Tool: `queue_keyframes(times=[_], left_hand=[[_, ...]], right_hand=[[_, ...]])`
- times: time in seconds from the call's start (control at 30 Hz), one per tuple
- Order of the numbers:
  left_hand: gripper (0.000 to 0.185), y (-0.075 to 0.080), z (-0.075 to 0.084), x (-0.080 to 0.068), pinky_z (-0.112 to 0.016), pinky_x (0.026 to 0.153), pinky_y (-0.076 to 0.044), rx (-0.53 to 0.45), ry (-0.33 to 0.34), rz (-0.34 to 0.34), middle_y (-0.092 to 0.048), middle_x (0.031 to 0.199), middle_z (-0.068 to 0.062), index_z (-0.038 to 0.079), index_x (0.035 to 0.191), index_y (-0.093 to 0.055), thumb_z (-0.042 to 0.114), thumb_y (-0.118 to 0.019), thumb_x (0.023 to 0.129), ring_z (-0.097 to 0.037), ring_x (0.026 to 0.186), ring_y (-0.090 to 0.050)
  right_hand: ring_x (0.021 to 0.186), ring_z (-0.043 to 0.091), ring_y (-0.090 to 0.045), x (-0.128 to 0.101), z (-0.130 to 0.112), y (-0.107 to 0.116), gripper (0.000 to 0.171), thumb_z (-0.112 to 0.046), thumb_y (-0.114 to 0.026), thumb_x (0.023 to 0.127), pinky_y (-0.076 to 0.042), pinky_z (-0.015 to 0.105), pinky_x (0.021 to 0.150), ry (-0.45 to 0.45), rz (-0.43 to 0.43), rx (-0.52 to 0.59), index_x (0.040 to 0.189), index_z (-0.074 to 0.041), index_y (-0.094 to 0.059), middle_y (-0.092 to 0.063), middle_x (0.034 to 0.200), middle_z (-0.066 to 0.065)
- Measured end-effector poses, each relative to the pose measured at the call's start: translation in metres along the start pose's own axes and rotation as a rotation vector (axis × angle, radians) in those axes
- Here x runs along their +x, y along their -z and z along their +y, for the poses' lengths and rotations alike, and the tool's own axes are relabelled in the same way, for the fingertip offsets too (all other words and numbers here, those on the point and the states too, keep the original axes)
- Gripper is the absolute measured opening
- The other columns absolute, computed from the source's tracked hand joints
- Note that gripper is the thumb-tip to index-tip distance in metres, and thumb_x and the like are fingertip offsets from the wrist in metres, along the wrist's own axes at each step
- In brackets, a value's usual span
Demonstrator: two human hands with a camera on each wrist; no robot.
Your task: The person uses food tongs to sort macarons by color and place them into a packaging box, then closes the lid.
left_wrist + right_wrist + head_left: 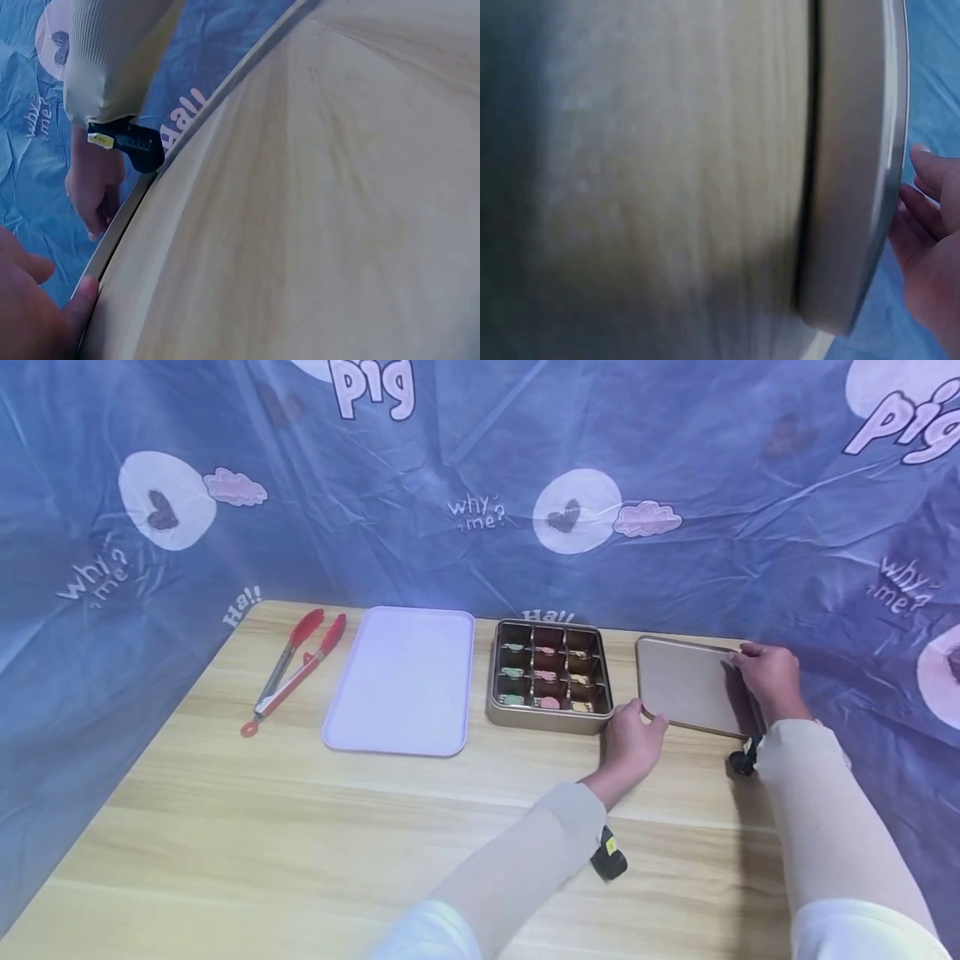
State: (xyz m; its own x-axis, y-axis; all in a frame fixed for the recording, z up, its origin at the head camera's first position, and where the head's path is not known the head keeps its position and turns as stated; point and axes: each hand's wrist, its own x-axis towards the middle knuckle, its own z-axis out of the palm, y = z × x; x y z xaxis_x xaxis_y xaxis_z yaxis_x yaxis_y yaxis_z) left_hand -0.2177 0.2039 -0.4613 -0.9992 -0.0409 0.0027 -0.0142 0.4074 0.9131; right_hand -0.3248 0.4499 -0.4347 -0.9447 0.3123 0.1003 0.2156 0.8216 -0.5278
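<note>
Cream-sleeved forearms reach across the pale wooden surface [300,827] to a flat golden metal lid [686,683] lying near its far right edge. Left hand [632,742] touches the lid's near left corner with its fingers curled; right hand [767,677] grips the far right edge. Just left sits a golden compartmented tin [549,675], then a lilac plastic tray [405,679] and red-tipped tongs [296,667]. Blue printed cloth [480,485] hangs behind. Only the right wrist view shows the lid's raised rim [851,187].
</note>
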Motion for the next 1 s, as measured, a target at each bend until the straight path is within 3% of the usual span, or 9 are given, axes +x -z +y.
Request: queue_keyframes(times=[0.13, 0.27, 0.33, 0.4, 0.47, 0.53, 0.67, 0.9, 1.0], left_hand=[[0.033, -0.004, 0.001, 0.0, -0.024, 0.085, -0.052, 0.032, 0.005, 0.029, -0.069, 0.106, 0.001, 0.015, 0.119, -0.072, 0.033, -0.071, 0.091, -0.012, 0.097, -0.066], [0.023, -0.006, 0.002, 0.0, -0.024, 0.077, -0.051, 0.02, 0.012, 0.053, -0.067, 0.097, 0.003, 0.016, 0.109, -0.073, 0.032, -0.07, 0.092, -0.011, 0.088, -0.064], [0.02, -0.007, 0.003, 0.001, -0.024, 0.073, -0.05, 0.012, 0.03, 0.059, -0.066, 0.095, 0.005, 0.018, 0.106, -0.073, 0.032, -0.069, 0.093, -0.01, 0.084, -0.063], [0.02, -0.007, 0.004, 0.001, -0.024, 0.073, -0.05, 0.003, 0.053, 0.06, -0.066, 0.095, 0.006, 0.019, 0.108, -0.073, 0.032, -0.069, 0.093, -0.01, 0.083, -0.063], [0.021, -0.007, 0.005, 0.002, -0.025, 0.074, -0.051, -0.002, 0.075, 0.055, -0.066, 0.096, 0.007, 0.021, 0.111, -0.073, 0.032, -0.07, 0.093, -0.009, 0.084, -0.063], [0.023, -0.008, 0.006, 0.002, -0.025, 0.076, -0.051, -0.023, 0.089, 0.052, -0.066, 0.097, 0.007, 0.021, 0.113, -0.073, 0.031, -0.071, 0.093, -0.009, 0.085, -0.063], [0.023, -0.009, 0.007, 0.003, -0.025, 0.077, -0.052, -0.062, 0.109, 0.049, -0.064, 0.095, 0.008, 0.02, 0.113, -0.074, 0.028, -0.072, 0.092, -0.008, 0.083, -0.061], [0.004, -0.013, 0.007, 0.006, -0.021, 0.065, -0.049, -0.129, 0.092, 0.068, -0.064, 0.079, 0.009, 0.018, 0.087, -0.073, 0.018, -0.072, 0.09, -0.004, 0.07, -0.056], [0.012, -0.014, 0.008, 0.007, -0.02, 0.058, -0.045, -0.192, 0.11, 0.064, -0.064, 0.071, 0.01, 0.018, 0.079, -0.07, 0.012, -0.07, 0.089, -0.003, 0.062, -0.053]], right_hand=[[0.133, 0.047, -0.048, 0.002, 0.003, -0.004, 0.046, -0.03, -0.058, 0.1, -0.035, 0.054, 0.111, -0.007, 0.022, 0.009, 0.13, 0.005, -0.062, -0.056, 0.131, 0.027], [0.134, 0.045, -0.048, 0.004, 0.004, -0.007, 0.047, -0.033, -0.058, 0.1, -0.035, 0.051, 0.113, -0.033, 0.025, 0.034, 0.13, 0.003, -0.064, -0.058, 0.132, 0.024], [0.134, 0.043, -0.049, 0.004, 0.004, -0.007, 0.047, -0.035, -0.059, 0.099, -0.036, 0.049, 0.113, -0.049, 0.021, 0.054, 0.128, 0.002, -0.066, -0.07, 0.123, 0.011], [0.133, 0.04, -0.051, 0.004, 0.004, -0.009, 0.047, -0.036, -0.06, 0.099, -0.038, 0.047, 0.112, -0.062, 0.014, 0.075, 0.127, 0.001, -0.067, -0.076, 0.101, -0.016], [0.132, 0.038, -0.052, 0.004, 0.004, -0.009, 0.047, -0.036, -0.062, 0.098, -0.039, 0.044, 0.112, -0.08, 0.015, 0.108, 0.126, 0.001, -0.068, -0.062, 0.078, -0.037], [0.129, 0.034, -0.054, 0.003, 0.004, -0.01, 0.047, -0.036, -0.063, 0.097, -0.041, 0.036, 0.108, -0.099, 0.017, 0.129, 0.127, 0.0, -0.068, -0.043, 0.062, -0.046], [0.116, 0.029, -0.056, 0.002, 0.003, -0.012, 0.048, -0.036, -0.064, 0.097, -0.042, 0.024, 0.098, -0.111, 0.02, 0.137, 0.126, 0.001, -0.068, -0.04, 0.057, -0.047], [0.126, 0.045, -0.053, 0.004, 0.003, -0.01, 0.046, -0.031, -0.062, 0.097, -0.036, 0.048, 0.111, -0.106, 0.021, 0.111, 0.123, 0.006, -0.066, -0.032, 0.049, -0.049], [0.125, 0.039, -0.055, 0.006, 0.003, -0.009, 0.042, -0.032, -0.065, 0.096, -0.04, 0.04, 0.109, -0.136, 0.035, 0.128, 0.122, 0.0, -0.07, -0.035, 0.05, -0.048]])
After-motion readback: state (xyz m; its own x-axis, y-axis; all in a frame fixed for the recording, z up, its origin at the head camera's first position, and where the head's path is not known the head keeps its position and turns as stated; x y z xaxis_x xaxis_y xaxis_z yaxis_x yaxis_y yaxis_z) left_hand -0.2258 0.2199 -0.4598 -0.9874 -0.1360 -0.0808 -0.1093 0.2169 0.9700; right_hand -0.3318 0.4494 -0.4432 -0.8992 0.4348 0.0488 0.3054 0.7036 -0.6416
